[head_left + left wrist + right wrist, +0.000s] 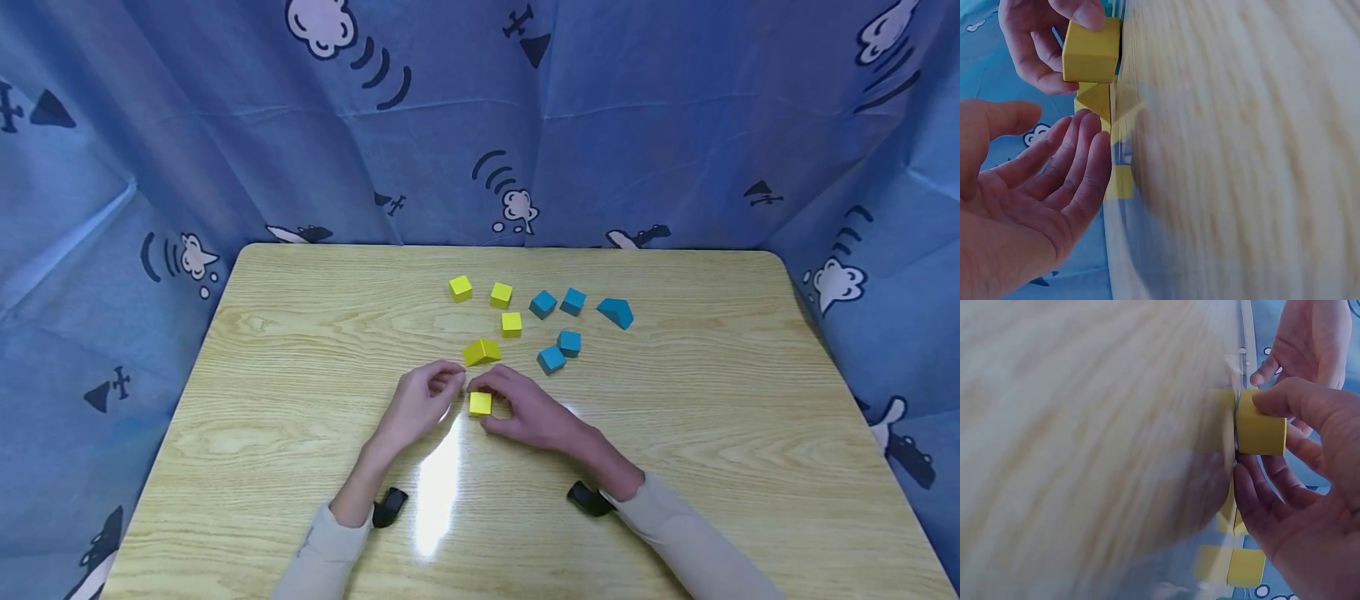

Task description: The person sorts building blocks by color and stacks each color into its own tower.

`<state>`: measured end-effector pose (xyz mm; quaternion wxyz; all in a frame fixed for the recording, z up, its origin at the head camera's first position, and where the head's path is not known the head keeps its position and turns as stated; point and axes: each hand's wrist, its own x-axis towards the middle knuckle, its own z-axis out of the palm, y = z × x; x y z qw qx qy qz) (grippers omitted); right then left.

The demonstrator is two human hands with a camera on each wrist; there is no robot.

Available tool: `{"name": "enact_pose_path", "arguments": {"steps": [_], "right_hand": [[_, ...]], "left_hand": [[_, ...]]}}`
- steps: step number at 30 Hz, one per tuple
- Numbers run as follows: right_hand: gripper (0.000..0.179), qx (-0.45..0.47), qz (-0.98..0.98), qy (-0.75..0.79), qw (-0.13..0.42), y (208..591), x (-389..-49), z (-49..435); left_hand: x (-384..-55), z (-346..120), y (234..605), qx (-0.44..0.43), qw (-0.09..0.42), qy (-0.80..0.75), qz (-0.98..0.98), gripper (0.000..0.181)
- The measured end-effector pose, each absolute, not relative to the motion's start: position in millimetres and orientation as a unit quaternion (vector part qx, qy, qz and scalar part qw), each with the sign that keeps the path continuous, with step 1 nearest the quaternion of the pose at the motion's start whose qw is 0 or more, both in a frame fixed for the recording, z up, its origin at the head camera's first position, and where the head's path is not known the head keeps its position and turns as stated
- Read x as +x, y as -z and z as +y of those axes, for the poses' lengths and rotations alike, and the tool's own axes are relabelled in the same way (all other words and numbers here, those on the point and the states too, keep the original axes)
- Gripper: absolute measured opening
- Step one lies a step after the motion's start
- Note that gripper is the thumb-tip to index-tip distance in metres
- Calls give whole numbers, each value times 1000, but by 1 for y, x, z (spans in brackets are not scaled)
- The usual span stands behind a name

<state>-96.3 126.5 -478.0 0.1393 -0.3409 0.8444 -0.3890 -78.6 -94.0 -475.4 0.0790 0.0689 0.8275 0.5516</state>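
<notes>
My right hand (528,408) pinches a yellow cube (480,405) between thumb and fingers, low over the table in front of me. In the right wrist view the thumb lies against one face of this yellow cube (1261,432), with fingers on the far side. To its left my left hand (422,404) holds nothing, its fingers gently bent and the palm facing the cube; the left wrist view shows that palm (1041,194) bare. Just beyond both hands lies a yellow triangular block (482,352).
Behind the triangular block sit more yellow cubes (511,325). Several blue cubes (551,359) are grouped to their right, with a blue triangular block (617,313) farther right. All lie on a glossy wooden table (300,333), with a blue printed curtain (450,125) around it.
</notes>
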Motion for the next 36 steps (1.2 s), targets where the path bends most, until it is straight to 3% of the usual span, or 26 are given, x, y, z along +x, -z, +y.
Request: {"name": "enact_pose_path", "arguments": {"steps": [14,21,36], "right_hand": [[35,-303,839,436,122,482,-97,108],[34,-283,832,455,144,482,-97,100],[34,-277,845,437,136,483,-95,92]], "left_hand": [[-71,-108,475,52,80,-555,827,24],[-67,-113,476,83,85,-547,829,24],[-66,-120,471,115,114,-527,834,30]]}}
